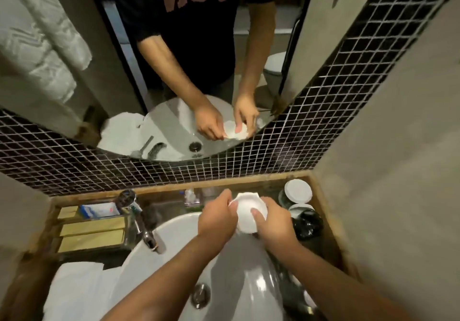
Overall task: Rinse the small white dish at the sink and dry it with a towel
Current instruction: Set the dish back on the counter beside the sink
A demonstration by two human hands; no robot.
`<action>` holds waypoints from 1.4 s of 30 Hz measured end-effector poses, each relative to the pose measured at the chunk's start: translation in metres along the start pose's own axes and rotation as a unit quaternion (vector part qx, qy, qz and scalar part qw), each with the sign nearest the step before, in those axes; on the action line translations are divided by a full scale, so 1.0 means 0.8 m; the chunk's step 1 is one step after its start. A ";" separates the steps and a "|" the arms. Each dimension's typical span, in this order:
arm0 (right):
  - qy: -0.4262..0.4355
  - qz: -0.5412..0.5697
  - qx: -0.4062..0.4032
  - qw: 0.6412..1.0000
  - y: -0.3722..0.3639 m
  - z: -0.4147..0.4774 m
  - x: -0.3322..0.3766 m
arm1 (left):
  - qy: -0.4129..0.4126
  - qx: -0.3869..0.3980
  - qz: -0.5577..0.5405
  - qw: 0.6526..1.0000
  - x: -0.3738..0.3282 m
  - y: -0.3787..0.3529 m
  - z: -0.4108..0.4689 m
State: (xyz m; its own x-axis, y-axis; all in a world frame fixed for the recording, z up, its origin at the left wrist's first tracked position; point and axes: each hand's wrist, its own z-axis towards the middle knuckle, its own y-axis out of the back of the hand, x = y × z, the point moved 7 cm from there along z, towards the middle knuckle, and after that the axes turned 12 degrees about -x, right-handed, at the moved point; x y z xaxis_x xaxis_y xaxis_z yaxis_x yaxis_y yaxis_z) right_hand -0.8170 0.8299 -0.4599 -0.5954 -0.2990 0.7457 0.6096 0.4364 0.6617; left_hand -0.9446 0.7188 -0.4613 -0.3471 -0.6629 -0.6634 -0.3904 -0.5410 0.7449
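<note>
The small white dish is held above the far rim of the white sink basin. My left hand grips its left edge. My right hand holds its right side, with the thumb pressed into the dish's inner face. A folded white towel lies on the counter to the left of the basin. The chrome faucet stands at the basin's left; I see no water running from it.
Tan boxes and a blue-and-white packet sit behind the faucet. White-lidded cups and a dark object stand at the right. A drain plug sits in the basin. A mirror on the dark tiled wall reflects the scene.
</note>
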 end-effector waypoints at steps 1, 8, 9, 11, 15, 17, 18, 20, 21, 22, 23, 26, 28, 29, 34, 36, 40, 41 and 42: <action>-0.007 -0.019 -0.003 1.000 -0.007 0.012 -0.016 | -0.010 0.004 0.028 1.000 0.000 -0.018 0.011; -0.076 -0.190 0.004 0.979 -0.064 0.082 -0.107 | -0.040 0.078 0.218 0.972 0.011 -0.129 0.054; -0.098 -0.182 -0.013 0.978 -0.067 0.083 -0.117 | -0.043 0.083 0.237 0.967 0.014 -0.138 0.059; -0.131 -0.143 -0.040 0.980 -0.073 0.079 -0.130 | -0.048 0.080 0.263 0.960 0.019 -0.149 0.066; -0.124 -0.127 -0.053 0.983 -0.084 0.081 -0.142 | -0.028 0.063 0.269 0.961 0.031 -0.156 0.075; -0.118 -0.136 -0.041 0.983 -0.087 0.086 -0.145 | -0.016 0.070 0.266 0.961 0.035 -0.159 0.077; -0.115 -0.139 -0.037 0.983 -0.087 0.087 -0.145 | -0.016 0.076 0.268 0.960 0.036 -0.161 0.077; -0.102 -0.149 -0.033 0.983 -0.086 0.087 -0.146 | -0.021 0.080 0.272 0.959 0.037 -0.164 0.078; -0.093 -0.156 -0.030 0.983 -0.086 0.086 -0.146 | -0.024 0.080 0.273 0.958 0.037 -0.165 0.078; -0.082 -0.164 -0.025 0.983 -0.087 0.086 -0.146 | -0.028 0.077 0.273 0.958 0.037 -0.166 0.078; -0.070 -0.170 -0.021 0.983 -0.088 0.085 -0.146 | -0.031 0.073 0.272 0.959 0.039 -0.169 0.078; -0.039 -0.180 -0.012 0.983 -0.091 0.084 -0.146 | -0.030 0.059 0.266 0.962 0.047 -0.175 0.074; -0.016 -0.186 -0.009 0.982 -0.094 0.081 -0.146 | -0.032 0.052 0.268 0.961 0.052 -0.178 0.071; -0.005 -0.194 -0.007 0.981 -0.095 0.079 -0.145 | -0.034 0.050 0.273 0.960 0.053 -0.179 0.070; 0.011 -0.168 0.010 0.986 -0.103 0.063 -0.148 | -0.043 0.042 0.285 0.957 0.061 -0.180 0.055; 0.007 -0.155 0.007 0.988 -0.100 0.048 -0.150 | -0.063 0.043 0.292 0.953 0.062 -0.177 0.043; 0.047 -0.154 0.009 0.987 -0.083 0.005 -0.156 | -0.133 0.021 0.252 0.958 0.044 -0.164 0.004; 0.050 -0.144 0.011 0.988 -0.077 -0.006 -0.158 | -0.162 0.022 0.227 0.960 0.035 -0.162 -0.009; 0.049 -0.122 0.011 0.991 -0.070 -0.016 -0.160 | -0.190 0.033 0.197 0.961 0.026 -0.163 -0.023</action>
State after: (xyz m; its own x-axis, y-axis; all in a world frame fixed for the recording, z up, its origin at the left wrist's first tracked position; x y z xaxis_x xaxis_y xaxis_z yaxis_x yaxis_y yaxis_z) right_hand -0.7679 0.8329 -0.5914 -0.6692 -0.4791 0.5680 0.4417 0.3583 0.8225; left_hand -0.8851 0.7657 -0.5707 -0.7607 -0.5656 -0.3186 -0.2146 -0.2440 0.9457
